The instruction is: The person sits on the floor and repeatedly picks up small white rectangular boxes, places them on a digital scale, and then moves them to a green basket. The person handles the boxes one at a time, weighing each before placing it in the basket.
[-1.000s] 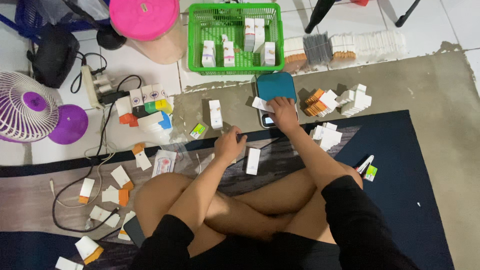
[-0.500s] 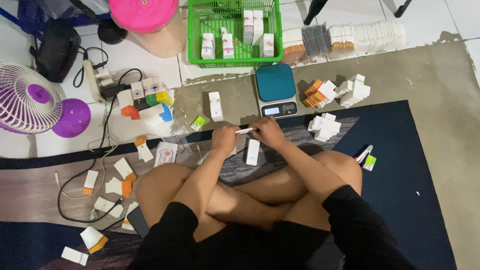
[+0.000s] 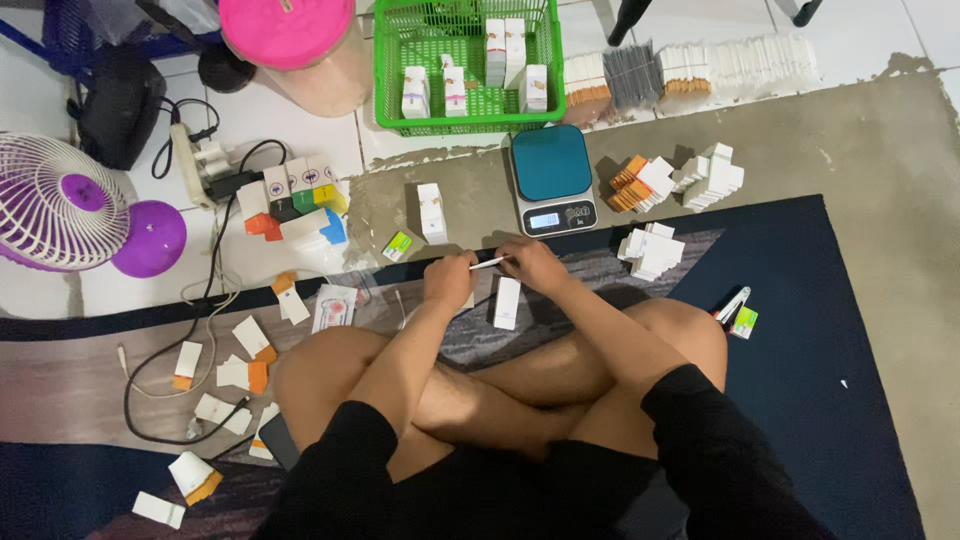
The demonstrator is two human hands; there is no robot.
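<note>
Sitting cross-legged on a dark blue mat (image 3: 800, 330), the person holds a thin white stick-like item (image 3: 488, 263) between both hands, just in front of the knees. The left hand (image 3: 449, 282) grips its left end with fingers curled and pressed together; the right hand (image 3: 535, 266) closes over its right end, fingers folded around it. What the item is exactly is too small to tell.

Just near of the hands, a small white box (image 3: 507, 302) lies flat on the mat, between the two forearms. Beyond the right hand, touching the far edge of the mat, stands a kitchen scale (image 3: 552, 178) with a teal top. To the left of the scale a white box (image 3: 432, 212) stands upright on the concrete, with a little green and white packet (image 3: 399, 245) beside it.

At the far side sits a green basket (image 3: 392, 90) with several white boxes upright inside. Right of the scale lie heaps of white and orange cartons (image 3: 640, 182), and another white heap (image 3: 650, 250) rests on the mat edge. At far left are a purple fan (image 3: 60, 205), a power strip (image 3: 195, 160) with black cables, and a pink-lidded container (image 3: 285, 30). Flattened white and orange cartons (image 3: 235, 370) are scattered near the left knee.
</note>
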